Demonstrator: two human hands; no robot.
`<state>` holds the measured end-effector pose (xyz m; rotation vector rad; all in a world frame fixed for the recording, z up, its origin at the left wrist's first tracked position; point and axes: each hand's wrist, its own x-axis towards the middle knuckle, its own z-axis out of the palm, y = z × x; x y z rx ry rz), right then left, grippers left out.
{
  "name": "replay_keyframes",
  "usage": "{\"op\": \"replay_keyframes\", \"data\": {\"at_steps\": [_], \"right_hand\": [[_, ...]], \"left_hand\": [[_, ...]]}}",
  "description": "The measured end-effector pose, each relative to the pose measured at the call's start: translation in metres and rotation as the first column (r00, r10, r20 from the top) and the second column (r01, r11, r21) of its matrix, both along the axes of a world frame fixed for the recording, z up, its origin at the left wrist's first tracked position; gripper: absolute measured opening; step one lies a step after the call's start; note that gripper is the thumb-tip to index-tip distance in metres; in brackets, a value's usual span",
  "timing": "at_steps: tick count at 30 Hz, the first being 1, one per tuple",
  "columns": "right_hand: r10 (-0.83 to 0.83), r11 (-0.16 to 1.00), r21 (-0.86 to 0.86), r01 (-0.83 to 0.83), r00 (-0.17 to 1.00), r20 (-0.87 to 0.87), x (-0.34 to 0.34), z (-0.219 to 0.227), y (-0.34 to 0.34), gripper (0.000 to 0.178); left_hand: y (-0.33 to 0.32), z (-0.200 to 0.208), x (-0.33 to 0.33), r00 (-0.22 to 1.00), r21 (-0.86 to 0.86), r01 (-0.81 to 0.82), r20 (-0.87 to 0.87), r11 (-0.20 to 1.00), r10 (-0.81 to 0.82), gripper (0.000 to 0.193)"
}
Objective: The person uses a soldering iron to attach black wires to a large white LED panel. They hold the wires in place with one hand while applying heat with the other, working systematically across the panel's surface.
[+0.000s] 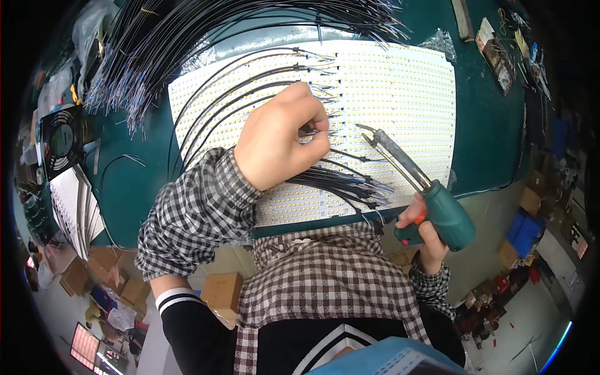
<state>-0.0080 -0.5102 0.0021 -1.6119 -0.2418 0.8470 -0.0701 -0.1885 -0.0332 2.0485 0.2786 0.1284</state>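
Note:
My right hand (427, 240) is wrapped round the green handle of a soldering gun (451, 215). Its thin metal tip points up and left, over a white LED panel (412, 94) dotted with rows of small yellowish chips. Above the panel's middle, my left hand (284, 137) is closed in a pinch on a black cable, most of which the fingers hide. Several black cables (240, 67) arch across the panel's left half, their stripped wire ends at the centre seam. Just below my left hand, a loose bunch of cables (340, 181) lies on the panel.
A large bundle of black cables (187, 37) covers the back left of the green table (487, 137). At the left edge are a small black fan (62, 139) and a stack of white sheets (76, 209). Tools and scraps (497, 56) lie back right. A cardboard box (222, 297) stands below the table.

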Motion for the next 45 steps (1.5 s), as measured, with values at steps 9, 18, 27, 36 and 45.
{"op": "replay_keyframes", "data": {"at_steps": [9, 18, 27, 36, 45], "right_hand": [[0.112, 0.990, -0.093, -0.110, 0.994, 0.013, -0.001, 0.002, 0.002, 0.065], [0.053, 0.997, -0.054, -0.049, 0.997, 0.065, -0.001, -0.005, 0.006, 0.043], [0.093, 0.991, -0.101, -0.086, 0.993, 0.069, 0.000, -0.007, 0.004, 0.048], [0.118, 0.990, -0.083, -0.111, 0.990, 0.078, -0.001, 0.000, 0.007, 0.053], [0.082, 0.994, -0.073, -0.078, 0.995, 0.064, -0.003, 0.003, 0.009, 0.063]], "left_hand": [[0.003, -0.001, 0.001, 0.999, 0.029, 0.035, -0.023, 0.999, -0.034, 0.007], [0.003, -0.002, 0.000, 0.999, 0.041, 0.040, -0.001, 0.998, -0.040, 0.008], [0.001, -0.002, 0.000, 1.000, 0.030, 0.027, 0.014, 0.999, -0.027, 0.007], [0.002, -0.001, 0.000, 1.000, 0.035, 0.029, 0.000, 0.999, -0.029, 0.008], [0.006, 0.008, -0.004, 0.994, -0.083, 0.088, -0.061, 0.993, -0.093, 0.008]]}}
